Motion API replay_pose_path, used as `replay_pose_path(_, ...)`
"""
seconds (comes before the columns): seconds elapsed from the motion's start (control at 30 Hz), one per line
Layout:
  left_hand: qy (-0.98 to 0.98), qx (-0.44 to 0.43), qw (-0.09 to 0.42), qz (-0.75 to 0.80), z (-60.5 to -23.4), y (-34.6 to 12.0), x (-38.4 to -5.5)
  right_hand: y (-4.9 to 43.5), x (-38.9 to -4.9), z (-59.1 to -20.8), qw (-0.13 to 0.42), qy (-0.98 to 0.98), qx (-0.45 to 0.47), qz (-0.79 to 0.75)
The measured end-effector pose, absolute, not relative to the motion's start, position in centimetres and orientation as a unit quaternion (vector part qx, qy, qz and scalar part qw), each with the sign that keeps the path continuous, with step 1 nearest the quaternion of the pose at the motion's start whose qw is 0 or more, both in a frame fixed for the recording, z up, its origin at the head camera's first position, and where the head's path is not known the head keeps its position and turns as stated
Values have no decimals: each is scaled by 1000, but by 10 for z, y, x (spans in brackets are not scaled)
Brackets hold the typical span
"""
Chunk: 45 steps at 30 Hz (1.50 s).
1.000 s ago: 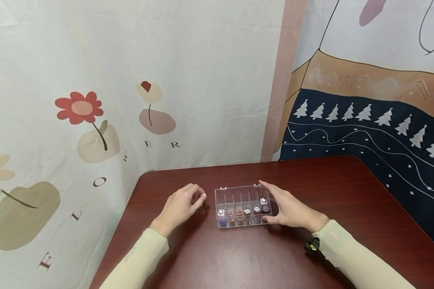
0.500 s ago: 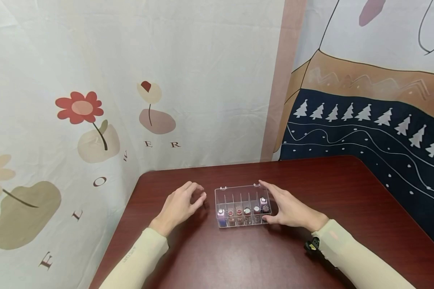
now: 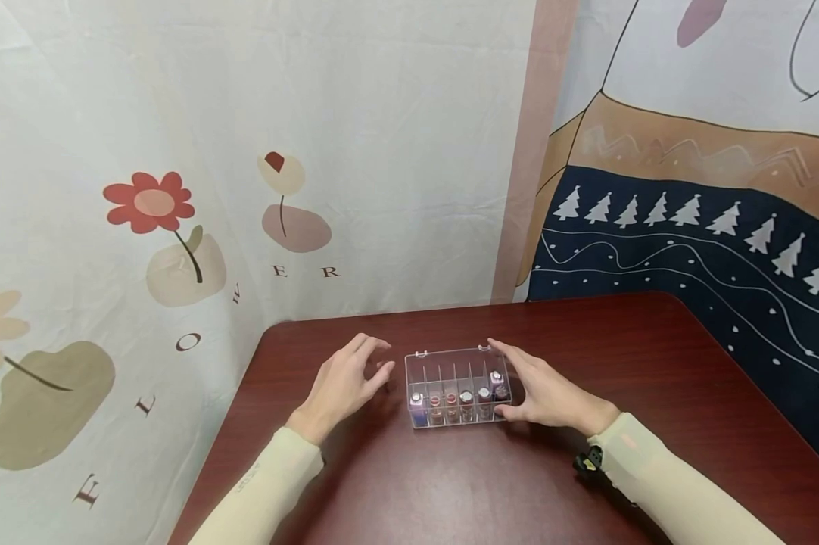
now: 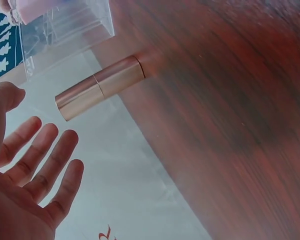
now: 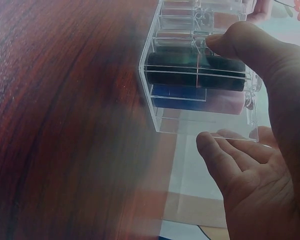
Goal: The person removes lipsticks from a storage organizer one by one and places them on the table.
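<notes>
A clear plastic divided case [image 3: 459, 387] with hinges along its far edge stands on the table. Several small bottles and tubes stand in its front row, including a blue-and-pink bottle [image 3: 418, 411]. My right hand [image 3: 552, 393] grips the case's right end, thumb at the near side and fingers at the far side. A dark tube [image 5: 195, 71] shows inside in the right wrist view. My left hand [image 3: 339, 387] hovers left of the case, fingers spread and holding nothing. Near its fingertips, a copper-gold lipstick tube [image 4: 101, 87] stands on the table; the head view does not show it.
The reddish-brown wooden table [image 3: 423, 492] runs back to a pale curtain [image 3: 382, 151] printed with flowers. At the right hangs a dark blue cloth [image 3: 655, 250] with white trees. A black device [image 3: 589, 460] sits at my right wrist.
My left hand's fingertips and thumb, close together a second ago, have parted, and the hand has shifted slightly. My right hand and the case have stayed put.
</notes>
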<state>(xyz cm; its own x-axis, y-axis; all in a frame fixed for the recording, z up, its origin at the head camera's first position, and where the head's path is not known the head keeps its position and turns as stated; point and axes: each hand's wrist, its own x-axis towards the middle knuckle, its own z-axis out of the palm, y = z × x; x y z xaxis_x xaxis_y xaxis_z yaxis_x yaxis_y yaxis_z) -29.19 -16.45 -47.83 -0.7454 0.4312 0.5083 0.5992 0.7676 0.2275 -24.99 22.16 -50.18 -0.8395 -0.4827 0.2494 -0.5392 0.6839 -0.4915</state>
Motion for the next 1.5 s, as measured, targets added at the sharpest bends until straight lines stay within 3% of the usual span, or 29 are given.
replay_pose_path(1.5, -866, -415, 216, -178, -455, -63, -284, 220, -247, -498, 33, -917, 265, 297)
